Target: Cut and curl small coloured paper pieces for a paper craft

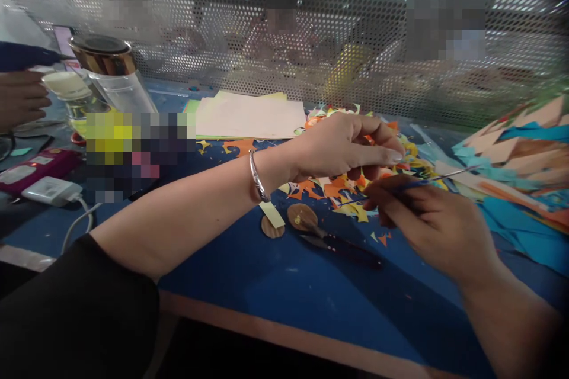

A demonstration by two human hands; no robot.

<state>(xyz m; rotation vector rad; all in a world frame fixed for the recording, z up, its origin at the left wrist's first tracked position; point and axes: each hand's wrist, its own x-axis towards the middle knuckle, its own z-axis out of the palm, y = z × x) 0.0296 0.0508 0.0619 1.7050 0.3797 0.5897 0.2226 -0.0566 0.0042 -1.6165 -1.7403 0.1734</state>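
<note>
My left hand (342, 145), with a silver bracelet on the wrist, is over a heap of paper scraps (326, 186). Its fingers are bent and pinched together; what they hold, if anything, I cannot make out. Just to its right, my right hand (435, 228) is closed around a thin blue-and-silver tool (453, 173), whose exact kind does not show. Below the hands lies a dark-handled cutting tool (351, 250), its metal end over a wooden disc (302, 215). A pale yellow paper strip (272, 215) rests on another wooden disc (272, 230).
A paper stack (249, 117) lies at the back before a perforated metal screen (231, 23). Folded blue and peach paper pieces (520, 189) spread on the right. At left are a glass bottle (122, 92), a white charger (53, 189) and another person's hand (22, 100) with a dark-blue tool.
</note>
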